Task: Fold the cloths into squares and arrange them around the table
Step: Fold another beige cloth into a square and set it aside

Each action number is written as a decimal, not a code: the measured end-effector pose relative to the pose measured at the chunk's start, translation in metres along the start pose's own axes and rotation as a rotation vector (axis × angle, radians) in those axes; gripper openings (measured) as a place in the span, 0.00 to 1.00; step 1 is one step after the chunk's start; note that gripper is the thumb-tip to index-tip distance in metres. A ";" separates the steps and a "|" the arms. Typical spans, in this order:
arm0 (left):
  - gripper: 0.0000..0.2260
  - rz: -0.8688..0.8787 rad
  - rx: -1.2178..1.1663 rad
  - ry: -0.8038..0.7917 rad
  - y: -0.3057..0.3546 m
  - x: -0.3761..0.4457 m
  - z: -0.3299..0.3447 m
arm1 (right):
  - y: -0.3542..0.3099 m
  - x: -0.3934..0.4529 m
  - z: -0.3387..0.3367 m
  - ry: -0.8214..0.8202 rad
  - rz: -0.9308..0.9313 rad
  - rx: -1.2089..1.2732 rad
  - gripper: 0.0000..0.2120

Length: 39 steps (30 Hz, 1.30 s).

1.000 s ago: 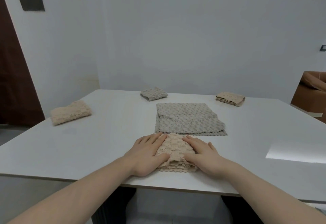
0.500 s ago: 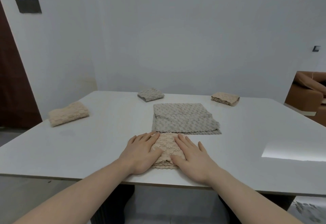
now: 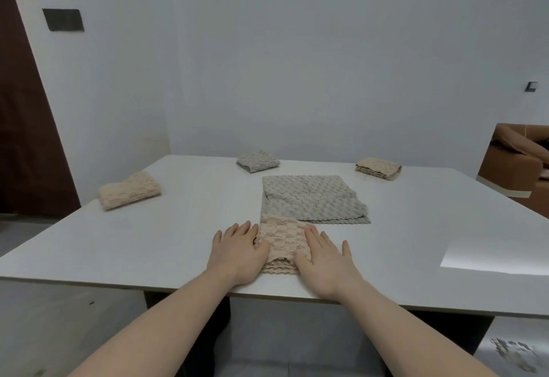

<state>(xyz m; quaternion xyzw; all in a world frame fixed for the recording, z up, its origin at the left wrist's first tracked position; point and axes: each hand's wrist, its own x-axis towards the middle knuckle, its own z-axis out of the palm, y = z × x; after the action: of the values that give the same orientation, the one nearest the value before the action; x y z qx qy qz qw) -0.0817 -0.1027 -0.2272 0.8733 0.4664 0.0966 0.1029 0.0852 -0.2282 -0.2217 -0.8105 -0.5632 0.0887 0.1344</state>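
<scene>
A folded beige cloth (image 3: pixel 282 243) lies near the front edge of the white table (image 3: pixel 178 228). My left hand (image 3: pixel 236 253) rests flat at its left side, thumb on the cloth. My right hand (image 3: pixel 325 260) lies flat on its right side, fingers spread. Neither hand grips it. Just behind it lies a larger grey cloth (image 3: pixel 312 199), only partly folded. Three folded cloths sit around the table: a beige one (image 3: pixel 129 190) at the left, a grey one (image 3: pixel 258 161) at the back, a beige one (image 3: pixel 378 168) at the back right.
White walls stand close behind the table. A dark brown door (image 3: pixel 26 139) is at the left. A brown sofa (image 3: pixel 517 162) shows past the table's right side. A bright light patch (image 3: pixel 493 257) lies on the tabletop at the right.
Both hands have slid outward over the beige cloth, from pressing its top to lying at its left and right sides. The view has shifted slightly.
</scene>
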 end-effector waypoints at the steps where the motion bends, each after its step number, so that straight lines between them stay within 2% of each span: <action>1: 0.31 0.000 -0.002 -0.003 0.000 0.000 0.000 | -0.001 -0.003 0.000 0.007 0.012 0.002 0.36; 7: 0.28 0.017 -0.048 0.013 0.001 -0.001 0.002 | 0.002 -0.023 0.000 0.043 0.012 0.060 0.36; 13: 0.18 0.010 -0.131 0.103 -0.003 -0.003 0.001 | 0.006 -0.019 -0.004 0.176 0.050 0.378 0.37; 16: 0.18 0.022 -0.132 0.120 -0.004 -0.002 0.002 | 0.012 -0.010 -0.010 0.204 0.117 0.502 0.30; 21: 0.22 0.021 -0.175 0.157 -0.003 -0.001 0.001 | 0.026 0.003 -0.025 0.131 0.178 0.472 0.24; 28: 0.15 0.072 -0.169 0.201 -0.002 -0.004 0.007 | 0.022 0.004 -0.010 0.286 0.074 0.313 0.20; 35: 0.18 0.163 -0.194 0.180 -0.002 -0.007 0.006 | 0.026 0.004 -0.004 0.197 -0.001 0.396 0.29; 39: 0.13 0.228 -0.251 0.137 -0.001 -0.010 0.002 | 0.028 0.004 -0.002 0.158 -0.002 0.533 0.32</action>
<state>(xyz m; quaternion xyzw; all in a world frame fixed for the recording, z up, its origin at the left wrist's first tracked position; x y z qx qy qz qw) -0.0872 -0.1103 -0.2304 0.8923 0.3545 0.2242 0.1673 0.1123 -0.2337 -0.2291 -0.7504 -0.5086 0.1701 0.3863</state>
